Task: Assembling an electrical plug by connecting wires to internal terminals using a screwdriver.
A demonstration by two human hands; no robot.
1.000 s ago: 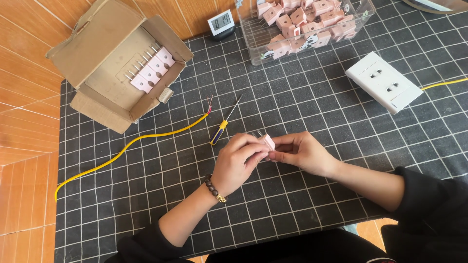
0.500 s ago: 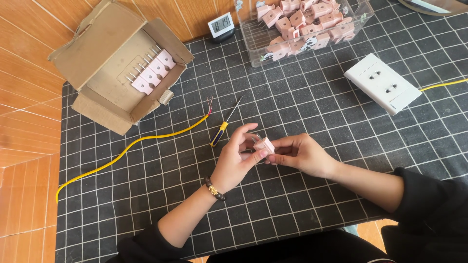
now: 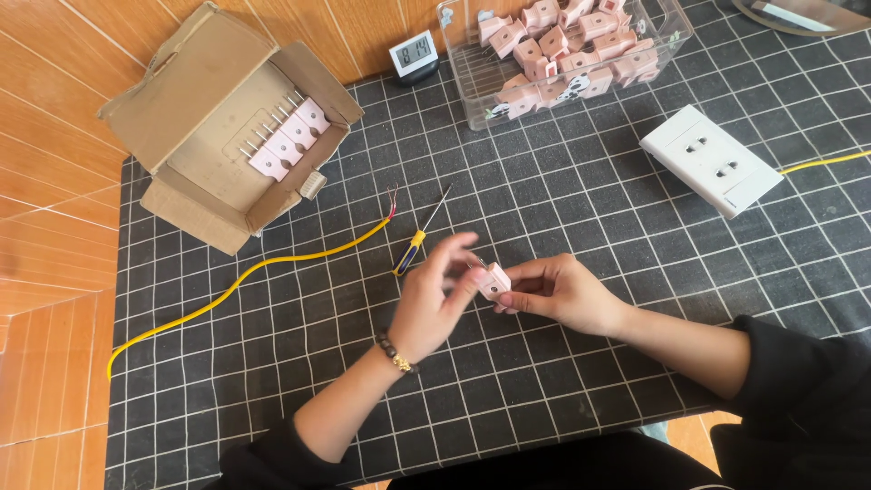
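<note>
Over the middle of the black gridded mat [image 3: 581, 209], my right hand [image 3: 558, 292] grips a small pink plug [image 3: 495, 280]. My left hand [image 3: 437, 298], with a bead bracelet at the wrist, touches the plug's left side with its thumb and a fingertip; the other fingers are spread and raised. A small screwdriver [image 3: 419, 234] with a yellow and blue handle lies on the mat just beyond my left hand. Beside it ends a yellow cable [image 3: 272, 263] with bare red wire tips.
An open cardboard box [image 3: 227, 127] at the far left holds several pink plugs in a row. A clear plastic bin [image 3: 562, 50] of pink plugs stands at the back. A white double socket plate [image 3: 709, 160] lies at the right. A small digital clock [image 3: 415, 56] sits behind.
My left hand's fingers have opened and lifted off the plug, leaving only the thumb and a fingertip on it. My right hand has kept hold of the plug.
</note>
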